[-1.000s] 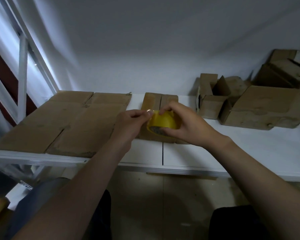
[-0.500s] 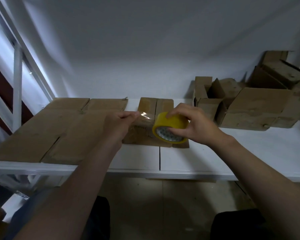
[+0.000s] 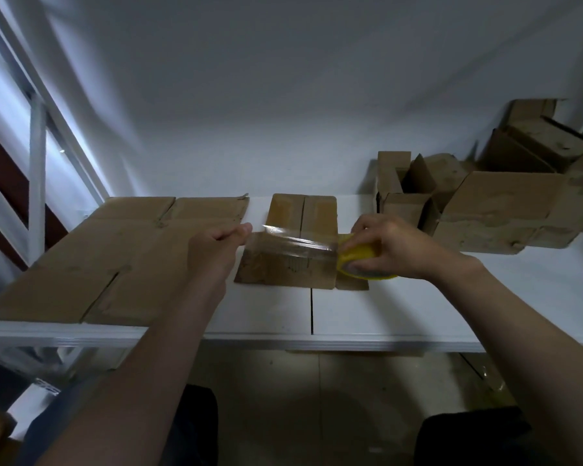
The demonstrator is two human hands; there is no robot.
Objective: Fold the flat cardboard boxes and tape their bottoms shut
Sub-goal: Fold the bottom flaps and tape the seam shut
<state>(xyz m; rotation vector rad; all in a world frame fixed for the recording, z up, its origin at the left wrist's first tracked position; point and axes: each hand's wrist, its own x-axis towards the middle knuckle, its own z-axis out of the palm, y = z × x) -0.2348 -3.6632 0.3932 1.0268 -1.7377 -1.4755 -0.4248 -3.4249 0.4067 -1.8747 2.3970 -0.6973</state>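
Left hand: the left hand point(image 3: 216, 247) has its fingers curled, pinching the free end of a clear strip of tape point(image 3: 293, 242) between thumb and fingers.
Right hand: the right hand point(image 3: 398, 250) grips a yellow roll of packing tape point(image 3: 355, 255), fingers over its top and thumb under.
Tape: the strip runs taut from hand to hand, crossing over the small brown cardboard box point(image 3: 283, 269); whether it touches the cardboard I cannot tell.
Small box: it lies at the middle of the white table point(image 3: 435, 307), between the two hands.
Flat sheet: a large flattened brown cardboard box point(image 3: 91, 264) covers the table's left end.
Far right: a cluster of opened brown cardboard boxes point(image 3: 498, 213) stands by the wall.
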